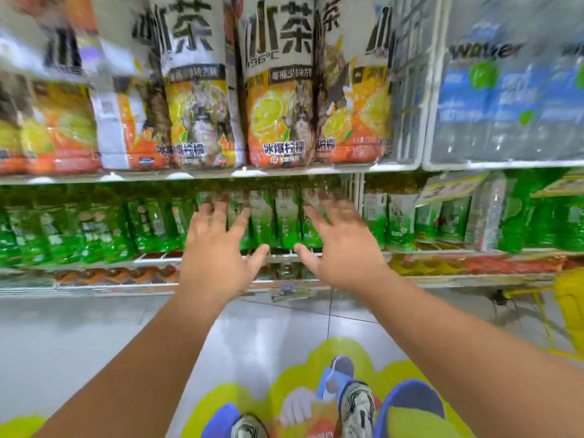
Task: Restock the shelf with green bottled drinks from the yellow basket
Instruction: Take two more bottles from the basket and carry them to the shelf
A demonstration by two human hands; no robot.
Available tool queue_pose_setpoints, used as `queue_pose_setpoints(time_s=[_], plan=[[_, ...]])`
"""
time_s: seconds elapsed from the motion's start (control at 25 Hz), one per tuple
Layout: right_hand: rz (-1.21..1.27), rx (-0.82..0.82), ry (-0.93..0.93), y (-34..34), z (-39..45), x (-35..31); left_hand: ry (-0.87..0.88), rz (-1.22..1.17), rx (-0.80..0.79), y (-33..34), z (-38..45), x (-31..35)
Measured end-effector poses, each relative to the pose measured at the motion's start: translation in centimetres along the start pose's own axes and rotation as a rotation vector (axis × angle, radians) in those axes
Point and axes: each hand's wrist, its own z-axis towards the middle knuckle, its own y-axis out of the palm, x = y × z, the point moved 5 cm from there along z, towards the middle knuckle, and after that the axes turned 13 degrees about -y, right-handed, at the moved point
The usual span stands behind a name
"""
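Both empty, fingers spread, the left hand (218, 248) and right hand (341, 248) reach the green bottles (286, 216); pressing evenly should square the row without toppling any.

The middle shelf (221, 259) is packed with green bottles (286, 216); at 12 o'clock above it, an upper shelf (202, 176) carries big orange lemon-tea bottles (278, 99), water bottles (505, 99) at 2 o'clock.

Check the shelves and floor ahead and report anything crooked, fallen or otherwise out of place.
One thing stands out: a crumpled wrapper or label lies on the floor at the foot of the lowest shelf, below the green bottles. The picture is motion-blurred, so I cannot tell what it is. The bottle rows look upright.
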Motion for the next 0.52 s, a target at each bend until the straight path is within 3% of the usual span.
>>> queue_pose_setpoints(time_s=[0.24, 0.36, 0.52], plan=[[0.096, 0.015, -0.004, -8.0, -10.5, -4.5, -0.074, -0.092, -0.101, -9.2, -10.6, 1.7], [0.104, 0.043, 0.005, -12.6, -15.6, -5.6, -0.139, -0.155, -0.051, -15.6, -14.4, 2.0], [0.049, 0.052, 0.016, -17.5, -20.6, -6.8, -0.033, -0.151, 0.034, -21.8, -18.7, 3.4]])
